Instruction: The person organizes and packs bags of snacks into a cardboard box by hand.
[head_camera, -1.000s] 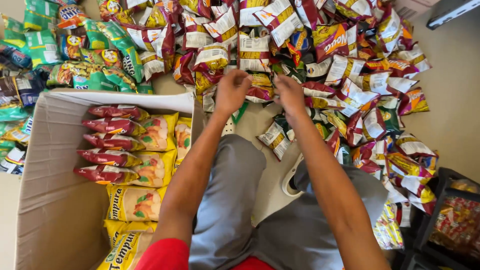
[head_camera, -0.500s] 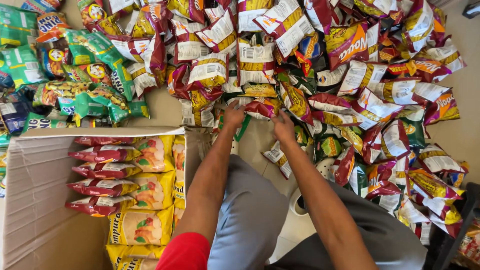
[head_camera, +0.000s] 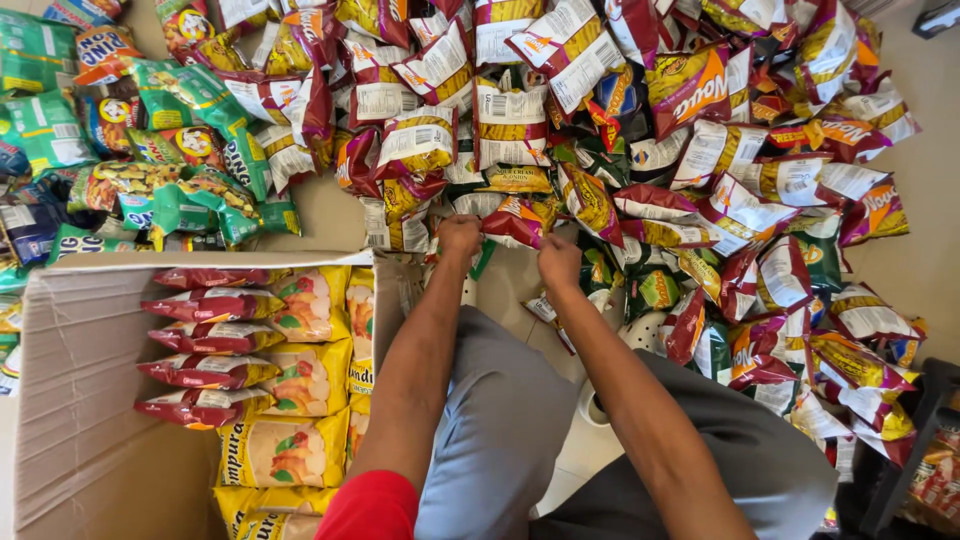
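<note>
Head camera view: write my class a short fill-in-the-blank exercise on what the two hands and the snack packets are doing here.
1. The left hand and right hand together grip one shiny red ____.
2. The brown cardboard box lies on the person's ____ side.
3. Inside it, red packets lie beside ____ ones.

Missing words: snack packet; left; yellow

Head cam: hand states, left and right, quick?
Left hand: closed on the left end of a red snack bag.
Right hand: closed, at the same bag's right end; actual grip cannot be told.
</note>
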